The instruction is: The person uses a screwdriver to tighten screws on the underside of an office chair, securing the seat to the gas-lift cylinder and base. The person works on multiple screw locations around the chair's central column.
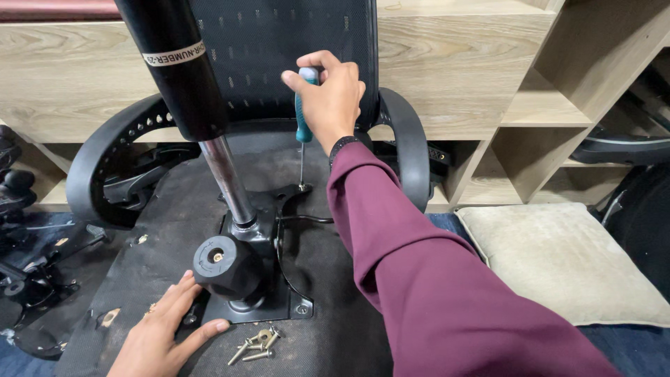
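Screwdriver (303, 115), teal-handled, upright: handle is gripped in the closed right hand (328, 98); tip is set on a screw at the far corner of the black mechanism plate (279, 297). Left hand (162, 331) is laid flat and open, nothing held, at the plate's near-left corner, just beside the round black knob (225, 264). Loose bolts (255, 345) are heaped just before the plate's near edge. Gas cylinder (188, 77) is mounted on the plate, tilted left. Beige cushion (565, 262) is placed well right of the plate.

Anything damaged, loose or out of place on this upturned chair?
Yes. The black fabric under the seat is torn near its left edge, pale padding showing. Several screws lie loose by the metal plate, near the left hand. The right hand holds a screwdriver.
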